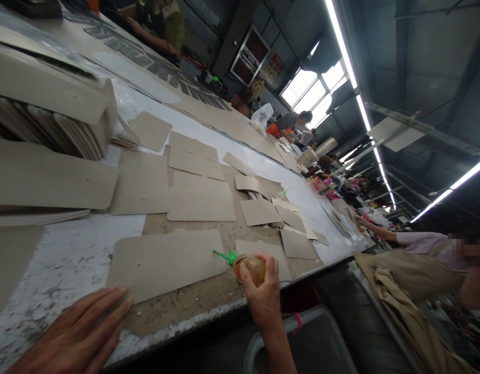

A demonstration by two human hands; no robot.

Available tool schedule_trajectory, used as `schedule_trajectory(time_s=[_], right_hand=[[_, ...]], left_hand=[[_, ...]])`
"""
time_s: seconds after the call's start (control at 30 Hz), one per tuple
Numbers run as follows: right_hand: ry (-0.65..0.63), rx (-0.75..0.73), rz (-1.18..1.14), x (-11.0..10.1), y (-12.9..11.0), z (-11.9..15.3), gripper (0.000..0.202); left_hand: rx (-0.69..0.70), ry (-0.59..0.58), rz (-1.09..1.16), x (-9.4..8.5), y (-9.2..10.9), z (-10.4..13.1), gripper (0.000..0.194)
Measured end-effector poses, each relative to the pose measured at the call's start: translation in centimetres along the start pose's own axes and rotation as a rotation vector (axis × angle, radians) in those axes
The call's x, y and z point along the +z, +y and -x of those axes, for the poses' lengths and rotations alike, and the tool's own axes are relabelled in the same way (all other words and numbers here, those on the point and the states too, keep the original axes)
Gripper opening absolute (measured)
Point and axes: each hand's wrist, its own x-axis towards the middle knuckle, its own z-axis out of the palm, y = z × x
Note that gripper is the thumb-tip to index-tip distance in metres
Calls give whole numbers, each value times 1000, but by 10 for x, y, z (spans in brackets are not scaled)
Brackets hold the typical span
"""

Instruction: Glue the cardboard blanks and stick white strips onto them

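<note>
Right hand [265, 293], fingers and thumb closed around a rounded, see-through amber bottle [252, 266], with its slender green nozzle [228, 256] over the right end of a smooth, grey-tan, round-cornered card [168, 265]; whether the tip touches, I cannot tell. Left hand [84, 330], flat, fingers outstretched and close together, at the card's lower left corner. The card lies on a stained brown sheet [193, 296] atop a dark-smeared white table [94, 246], in this long workroom lit by strip lights [343, 44] and a bright window [296, 88].

Room is open above the front board [165, 262]; stacked cardboard [74, 130] blocks left.
</note>
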Motion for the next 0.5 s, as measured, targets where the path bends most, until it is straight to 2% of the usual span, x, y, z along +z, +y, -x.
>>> schedule_trajectory(time_s=[0.13,0.23,0.3,0.37,0.5], right_hand=[[-21,101,-79,-8,-4,6,33],[-63,282,-311,-10,-12,15,45],[-81,352,-407,-7,-21,21,50],[-101,338,-407,2,-33,24,51],[-153,182,-362,34,-60,26,44]], left_hand=[[56,29,-3,1,-4,-2,57],[60,65,45,-2,5,-7,46],[3,101,74,-7,15,-12,43],[-15,113,49,-14,21,-15,40],[116,23,-138,-26,22,-20,36]])
